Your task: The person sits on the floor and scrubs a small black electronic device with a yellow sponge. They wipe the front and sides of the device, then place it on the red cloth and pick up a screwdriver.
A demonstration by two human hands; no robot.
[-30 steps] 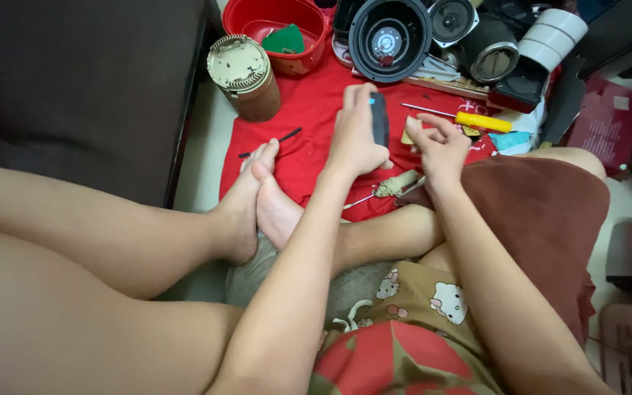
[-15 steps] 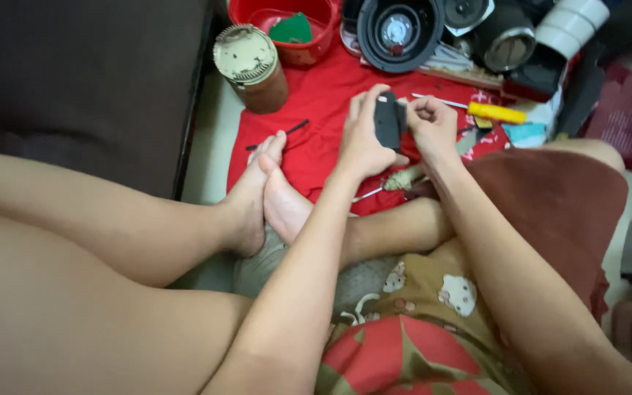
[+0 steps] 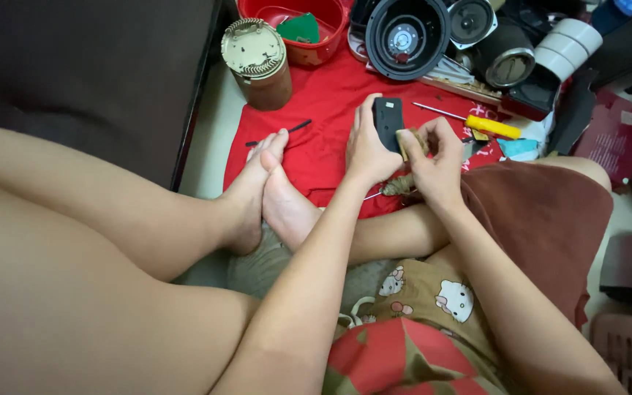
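We see a small black rectangular device held upright over the red cloth, just above the person's lap. The left hand wraps around its left edge, fingers closed on it. The right hand sits right beside it, pinching a small tan piece against the device's side. A yellow-handled screwdriver lies just beyond, and a brown cylindrical jar and black speaker cone stand farther back

Lighting: even, soft indoor light, moderately bright; shadows faint, no strong glare. Focus: centre fairly sharp, slight softness overall. Dark area upper left lacks detail; mild wide-angle stretch at edges.
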